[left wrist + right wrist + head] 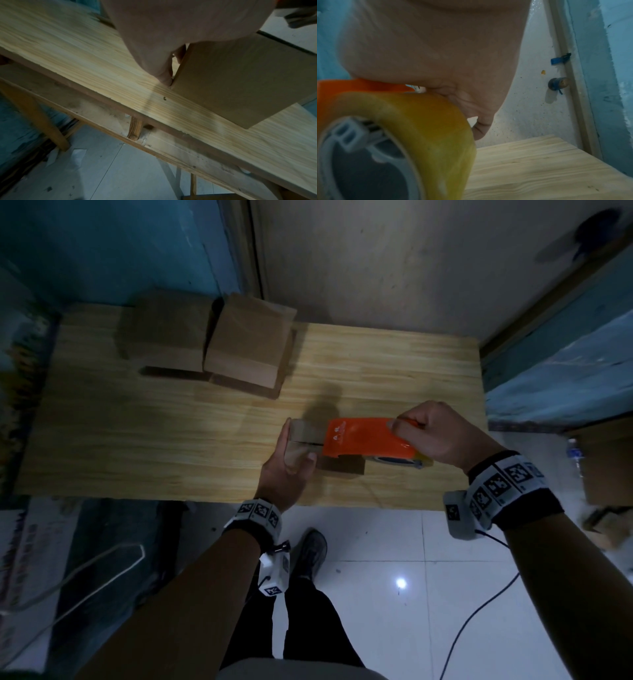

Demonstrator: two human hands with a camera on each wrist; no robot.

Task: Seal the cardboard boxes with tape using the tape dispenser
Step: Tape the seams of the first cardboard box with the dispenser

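Observation:
A small cardboard box (305, 436) stands near the front edge of the wooden table (171, 433). My left hand (291, 463) grips its left end, thumb on top and fingers down the side; the left wrist view shows the box's side (240, 83) and my fingers (164, 75) against its edge. My right hand (435, 436) grips the orange tape dispenser (363, 441), which lies on the box top over the centre seam. Close up in the right wrist view are the yellowish tape roll (423, 121) and the orange body (351, 86). The box's right part is hidden under the dispenser.
Two more cardboard boxes (250, 340) (164, 337) sit side by side at the table's back left. A wall and door frame (253, 248) stand behind the table. A cable (479, 607) trails over the white tiled floor by my feet. More boxes (606, 467) lie at right.

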